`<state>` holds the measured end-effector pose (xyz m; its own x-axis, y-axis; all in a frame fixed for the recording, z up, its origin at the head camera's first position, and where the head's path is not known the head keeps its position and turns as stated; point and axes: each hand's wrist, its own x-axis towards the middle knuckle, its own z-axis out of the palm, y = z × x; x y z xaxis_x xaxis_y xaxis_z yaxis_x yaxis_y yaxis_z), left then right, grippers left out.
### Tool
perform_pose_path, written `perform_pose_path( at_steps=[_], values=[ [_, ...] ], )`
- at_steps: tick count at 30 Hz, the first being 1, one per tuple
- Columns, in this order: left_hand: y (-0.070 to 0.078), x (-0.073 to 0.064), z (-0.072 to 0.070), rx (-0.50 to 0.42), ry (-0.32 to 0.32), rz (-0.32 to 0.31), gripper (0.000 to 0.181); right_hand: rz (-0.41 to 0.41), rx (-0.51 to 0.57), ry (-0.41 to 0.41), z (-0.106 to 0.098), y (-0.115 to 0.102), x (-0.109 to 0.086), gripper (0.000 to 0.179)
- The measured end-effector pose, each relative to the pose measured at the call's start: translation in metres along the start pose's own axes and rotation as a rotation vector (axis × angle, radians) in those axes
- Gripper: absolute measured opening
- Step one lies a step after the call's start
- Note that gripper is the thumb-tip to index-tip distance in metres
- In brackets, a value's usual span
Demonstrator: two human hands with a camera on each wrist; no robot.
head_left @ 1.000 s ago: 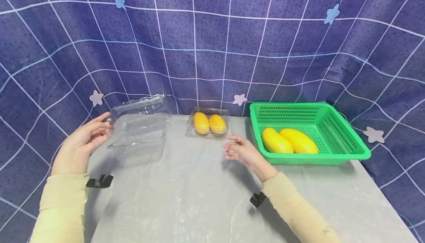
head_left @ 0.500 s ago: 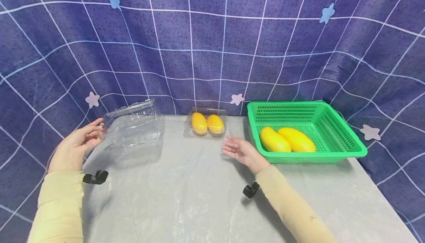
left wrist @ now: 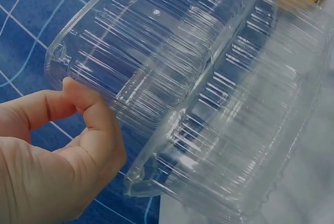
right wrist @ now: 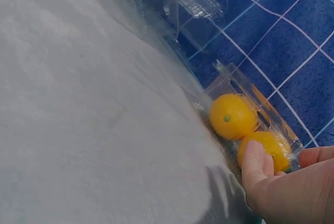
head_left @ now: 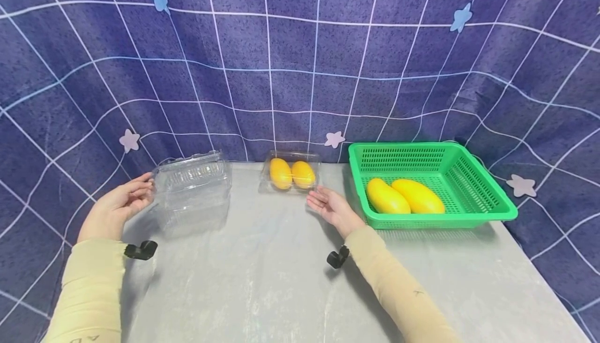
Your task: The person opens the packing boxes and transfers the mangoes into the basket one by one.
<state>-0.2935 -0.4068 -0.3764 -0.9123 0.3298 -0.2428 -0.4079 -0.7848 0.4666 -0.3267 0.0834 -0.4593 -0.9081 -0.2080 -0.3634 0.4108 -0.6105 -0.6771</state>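
Left wrist view: left hand (left wrist: 62, 161), fingers curled, pinches a clear container (left wrist: 141, 51).

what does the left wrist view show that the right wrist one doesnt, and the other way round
Left wrist only: the left hand, touching the open clear container. Right wrist only: the right hand, partly in front of one of two yellow fruits, and a green spot on the other. Both: part of that container, yellow fruit, gray table and blue curtain.
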Motion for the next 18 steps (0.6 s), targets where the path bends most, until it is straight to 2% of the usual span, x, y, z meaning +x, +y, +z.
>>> perform_pose_path(
  at_steps=[8,18],
  values=[
    [-0.003,0.004,-0.008,0.13,0.017,0.016,0.037,-0.035,0.002,-0.004,0.004,0.001,0.009,0.046],
    [-0.012,0.005,-0.013,0.443,0.125,0.128,0.04,-0.075,-0.044,0.065,0.008,0.003,0.016,0.017]
  ],
)
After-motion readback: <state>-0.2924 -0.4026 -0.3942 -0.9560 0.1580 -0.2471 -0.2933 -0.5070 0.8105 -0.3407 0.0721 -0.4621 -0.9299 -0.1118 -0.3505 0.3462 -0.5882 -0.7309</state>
